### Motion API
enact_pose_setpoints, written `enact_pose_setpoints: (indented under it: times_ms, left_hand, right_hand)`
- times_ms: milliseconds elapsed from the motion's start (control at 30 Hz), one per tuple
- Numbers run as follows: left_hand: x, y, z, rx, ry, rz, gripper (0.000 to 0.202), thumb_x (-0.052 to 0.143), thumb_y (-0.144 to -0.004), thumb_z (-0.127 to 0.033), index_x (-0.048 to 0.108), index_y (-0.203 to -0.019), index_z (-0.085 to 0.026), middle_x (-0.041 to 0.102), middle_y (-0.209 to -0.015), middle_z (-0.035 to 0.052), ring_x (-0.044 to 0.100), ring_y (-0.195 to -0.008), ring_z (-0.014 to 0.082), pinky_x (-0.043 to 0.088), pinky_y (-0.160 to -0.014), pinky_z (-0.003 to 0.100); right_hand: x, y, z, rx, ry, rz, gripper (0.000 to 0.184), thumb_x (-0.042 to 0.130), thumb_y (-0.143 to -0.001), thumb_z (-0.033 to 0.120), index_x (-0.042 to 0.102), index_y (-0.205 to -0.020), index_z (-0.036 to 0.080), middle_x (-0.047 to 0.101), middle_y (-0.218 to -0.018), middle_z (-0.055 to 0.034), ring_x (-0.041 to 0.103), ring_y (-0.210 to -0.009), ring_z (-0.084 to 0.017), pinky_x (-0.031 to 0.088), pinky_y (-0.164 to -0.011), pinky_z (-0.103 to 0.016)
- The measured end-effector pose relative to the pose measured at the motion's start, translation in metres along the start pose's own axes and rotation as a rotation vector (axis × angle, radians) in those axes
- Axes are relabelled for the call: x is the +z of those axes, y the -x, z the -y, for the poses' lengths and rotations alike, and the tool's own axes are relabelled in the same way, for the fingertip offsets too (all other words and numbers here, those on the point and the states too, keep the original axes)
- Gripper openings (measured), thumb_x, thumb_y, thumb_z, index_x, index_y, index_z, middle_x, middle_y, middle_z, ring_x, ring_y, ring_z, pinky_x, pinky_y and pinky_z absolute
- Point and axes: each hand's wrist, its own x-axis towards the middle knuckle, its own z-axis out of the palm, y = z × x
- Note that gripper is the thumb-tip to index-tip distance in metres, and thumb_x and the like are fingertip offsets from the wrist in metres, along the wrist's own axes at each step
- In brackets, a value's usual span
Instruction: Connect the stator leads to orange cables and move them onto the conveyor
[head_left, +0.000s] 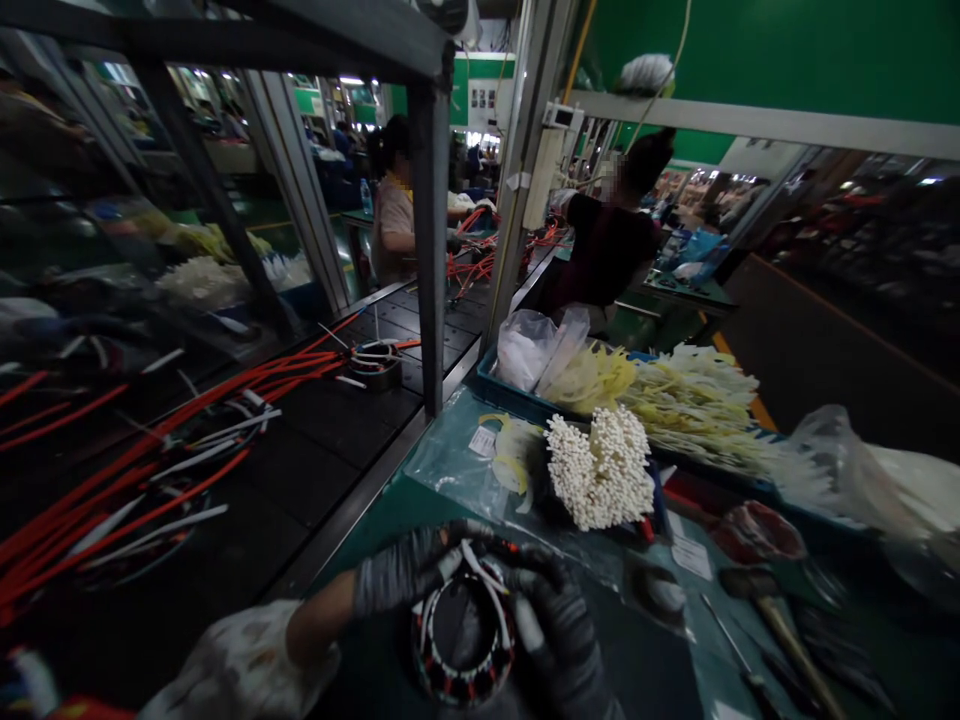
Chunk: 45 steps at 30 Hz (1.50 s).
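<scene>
My left hand (401,568), in a dark grey glove, grips the top of a round wound motor stator (463,655) with red and white windings. My right hand (559,625), gloved the same way, closes on the stator's upper right side, and its fingers hide part of the ring. A small dark-tipped item shows between the hands, too small to name. Just beyond them lies a thick bundle of white sleeved leads (600,468) on a clear plastic sheet (450,465). A wooden-handled hammer (787,640) rests to the right.
On the left, a black conveyor (330,440) carries red-wired stators (373,364) behind a metal post (431,250). A blue tray (510,395) holds yellow and white leads. Two co-workers (394,205) (611,235) work farther along the conveyor.
</scene>
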Motion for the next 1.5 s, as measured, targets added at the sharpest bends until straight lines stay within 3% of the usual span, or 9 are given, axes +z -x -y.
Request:
enact_pose_setpoints:
  times_ms: [200, 300, 467, 633, 733, 967, 1133, 1233, 1500]
  left_hand:
    - [0.001, 0.001, 0.012, 0.035, 0.008, 0.005, 0.062, 0.044, -0.119, -0.063, 0.061, -0.167, -0.028, 0.071, -0.164, 0.0125, 0.066, -0.154, 0.0326, 0.047, -0.139, 0.051]
    - [-0.008, -0.002, 0.005, 0.067, -0.014, 0.039, 0.06, 0.045, -0.12, -0.063, 0.061, -0.168, -0.03, 0.072, -0.164, 0.0111, 0.067, -0.154, 0.032, 0.049, -0.138, 0.05]
    - [-0.056, -0.006, -0.035, 0.021, 0.043, 0.195, 0.053, 0.061, -0.116, -0.063, 0.075, -0.157, -0.032, 0.08, -0.154, 0.008, 0.075, -0.145, 0.0329, 0.058, -0.129, 0.047]
    - [-0.093, -0.014, -0.056, -0.037, -0.046, 0.001, 0.056, 0.07, -0.111, -0.061, 0.076, -0.157, -0.03, 0.077, -0.158, 0.0101, 0.072, -0.149, 0.0379, 0.054, -0.133, 0.054]
    - [-0.086, -0.025, -0.047, -0.046, -0.11, -0.005, 0.059, 0.069, -0.11, -0.063, 0.075, -0.157, -0.027, 0.077, -0.157, 0.0128, 0.073, -0.146, 0.0375, 0.056, -0.131, 0.053]
    - [-0.055, -0.032, -0.02, -0.067, -0.204, 0.066, 0.055, 0.051, -0.116, -0.065, 0.077, -0.149, -0.03, 0.08, -0.153, 0.0071, 0.075, -0.142, 0.0323, 0.054, -0.132, 0.043]
    - [-0.056, -0.027, -0.012, -0.06, -0.255, 0.026, 0.049, 0.054, -0.115, -0.057, 0.079, -0.148, -0.03, 0.081, -0.151, 0.0072, 0.077, -0.141, 0.0326, 0.056, -0.13, 0.044]
    - [-0.071, -0.03, -0.014, -0.09, -0.307, -0.021, 0.048, 0.06, -0.112, -0.056, 0.081, -0.144, -0.028, 0.083, -0.146, 0.01, 0.079, -0.138, 0.0327, 0.058, -0.128, 0.045]
    - [-0.144, -0.056, -0.028, -0.139, -0.439, -0.31, 0.055, 0.059, -0.105, -0.06, 0.08, -0.142, -0.024, 0.083, -0.148, 0.0093, 0.079, -0.134, 0.0331, 0.059, -0.127, 0.048]
  right_hand:
    - [-0.005, -0.002, 0.007, -0.026, 0.002, 0.046, 0.034, 0.064, -0.113, 0.032, 0.083, -0.14, 0.04, 0.079, -0.15, -0.0054, 0.079, -0.137, -0.03, 0.069, -0.119, -0.043]
    - [-0.009, -0.007, 0.014, -0.094, 0.041, 0.067, 0.034, 0.064, -0.114, 0.03, 0.082, -0.142, 0.037, 0.08, -0.147, -0.0065, 0.08, -0.134, -0.027, 0.068, -0.118, -0.039]
    - [-0.008, -0.013, 0.017, -0.172, 0.051, 0.013, 0.032, 0.062, -0.115, 0.031, 0.083, -0.139, 0.038, 0.081, -0.144, -0.0049, 0.082, -0.129, -0.025, 0.07, -0.114, -0.035]
    - [-0.006, -0.011, 0.013, -0.13, 0.017, 0.058, 0.034, 0.063, -0.114, 0.029, 0.083, -0.138, 0.04, 0.081, -0.143, -0.0045, 0.083, -0.128, -0.025, 0.07, -0.113, -0.037]
    - [-0.007, -0.009, 0.012, -0.14, 0.043, 0.057, 0.036, 0.064, -0.112, 0.027, 0.082, -0.14, 0.04, 0.081, -0.144, -0.0047, 0.082, -0.129, -0.026, 0.07, -0.115, -0.039]
    - [-0.009, -0.017, 0.02, -0.201, 0.021, 0.039, 0.044, 0.063, -0.111, 0.02, 0.079, -0.146, 0.04, 0.081, -0.145, -0.0028, 0.082, -0.131, -0.022, 0.069, -0.115, -0.033]
    - [-0.01, -0.021, 0.028, -0.207, 0.036, 0.026, 0.043, 0.062, -0.111, 0.02, 0.079, -0.146, 0.041, 0.081, -0.145, -0.0009, 0.082, -0.13, -0.02, 0.068, -0.116, -0.03]
    - [-0.011, -0.021, 0.03, -0.201, 0.033, 0.024, 0.044, 0.064, -0.11, 0.019, 0.078, -0.146, 0.04, 0.082, -0.144, -0.0014, 0.082, -0.129, -0.021, 0.069, -0.114, -0.031]
    - [-0.012, -0.017, 0.024, -0.19, 0.04, 0.046, 0.049, 0.063, -0.108, 0.017, 0.078, -0.149, 0.039, 0.081, -0.147, -0.0045, 0.082, -0.131, -0.025, 0.07, -0.113, -0.034]
